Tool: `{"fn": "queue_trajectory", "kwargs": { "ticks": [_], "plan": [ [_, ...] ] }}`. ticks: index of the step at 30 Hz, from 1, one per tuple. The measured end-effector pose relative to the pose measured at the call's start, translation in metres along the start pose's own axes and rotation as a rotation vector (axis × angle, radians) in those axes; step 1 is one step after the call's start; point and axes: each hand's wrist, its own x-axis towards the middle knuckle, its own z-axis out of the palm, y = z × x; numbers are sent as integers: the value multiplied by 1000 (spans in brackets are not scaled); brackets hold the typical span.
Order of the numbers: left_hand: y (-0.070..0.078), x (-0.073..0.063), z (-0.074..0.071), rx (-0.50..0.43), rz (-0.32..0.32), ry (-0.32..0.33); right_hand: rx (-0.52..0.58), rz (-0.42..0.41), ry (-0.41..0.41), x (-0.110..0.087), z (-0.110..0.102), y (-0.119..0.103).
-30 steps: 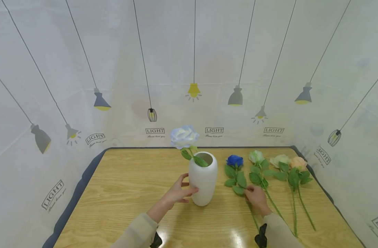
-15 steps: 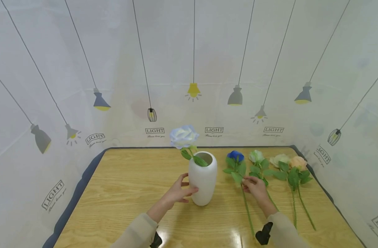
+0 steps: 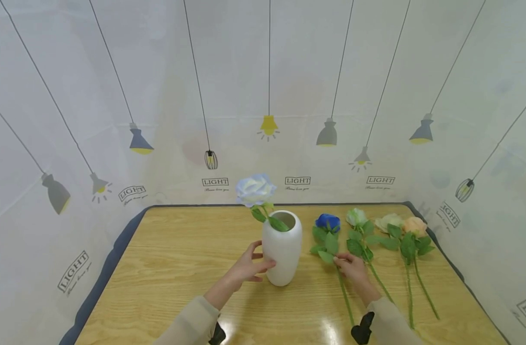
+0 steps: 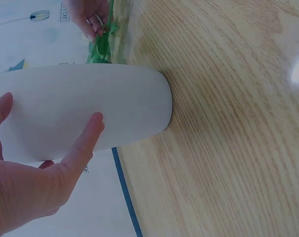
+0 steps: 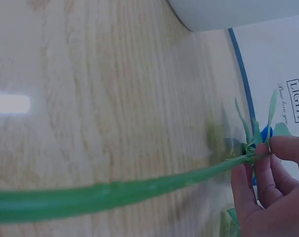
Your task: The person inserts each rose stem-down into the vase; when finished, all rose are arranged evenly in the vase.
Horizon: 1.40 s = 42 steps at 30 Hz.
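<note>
Your left hand (image 3: 246,267), spread wide, gripped vase (image 3: 283,251) round side; your right hand (image 3: 355,273), nearly closed, pinched blue rose (image 3: 327,223) by stem (image 3: 346,299) near leaves (image 3: 330,243).

the person wears long, plain sleeves of pale beige cloth. in the head view the left sleeve (image 3: 189,323) comes in at seven o'clock and the right sleeve (image 3: 394,326) between four and five; each stops at the wrist, leaving the left hand (image 3: 245,269) and right hand (image 3: 353,270) bare. a small black fitting (image 3: 217,334) shows at five o'clock from the left cuff. its dark twin (image 3: 362,328), between seven and eight o'clock from the right cuff, has a rounded, lobed outline; finer detail on both is too small to tell.
</note>
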Motion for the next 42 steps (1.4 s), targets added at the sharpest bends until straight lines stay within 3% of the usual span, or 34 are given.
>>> {"fn": "queue_trajectory", "kwargs": {
  "ticks": [14,18,30,35,42],
  "plan": [
    [-1,0,0,-5,2,4,43,27,33,-4,-1,10],
    [-1,0,0,-3,1,4,96,68,0,-4,-2,13],
    [0,0,0,-3,4,5,523,264,-191,1,-5,22],
    [0,0,0,-4,5,2,580,243,-220,2,-5,19],
    [1,-1,0,-7,4,2,532,171,-183,3,-2,4]
  ]
}}
